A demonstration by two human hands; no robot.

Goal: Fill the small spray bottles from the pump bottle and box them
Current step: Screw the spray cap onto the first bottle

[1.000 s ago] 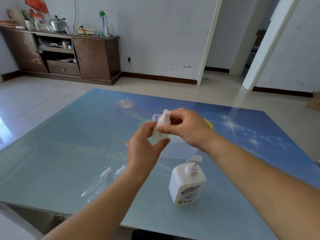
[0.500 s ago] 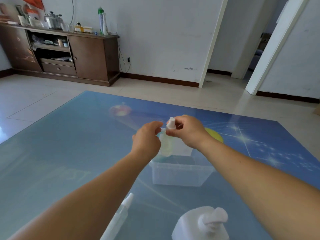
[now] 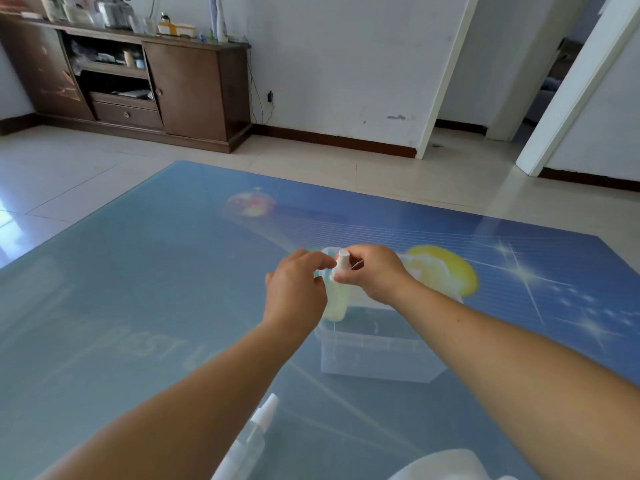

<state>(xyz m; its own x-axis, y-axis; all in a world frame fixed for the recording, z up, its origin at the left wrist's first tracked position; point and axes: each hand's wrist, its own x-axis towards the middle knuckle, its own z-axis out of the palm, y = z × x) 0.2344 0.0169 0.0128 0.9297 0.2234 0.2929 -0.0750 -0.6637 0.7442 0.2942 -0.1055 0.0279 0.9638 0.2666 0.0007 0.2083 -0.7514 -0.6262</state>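
Observation:
A small spray bottle (image 3: pixel 336 299) with pale yellow liquid and a white spray head hangs upright over the clear plastic box (image 3: pixel 374 355). My right hand (image 3: pixel 375 271) pinches its white top. My left hand (image 3: pixel 298 289) is beside the bottle, with its fingertips near the neck and its fingers loosely curled; I cannot tell if they touch it. An empty clear spray bottle (image 3: pixel 249 441) lies on the table by my left forearm. The white pump bottle (image 3: pixel 446 467) shows only its top at the bottom edge.
The glass table (image 3: pixel 138 289) has a blue printed top, with its far edge just beyond the box. A brown sideboard (image 3: pixel 138 81) stands against the far wall. A doorway opens at the right.
My hands carried the filled bottle forward from above the pump bottle to above the box. My left hand let go of the bottle's body. The view moved forward and down.

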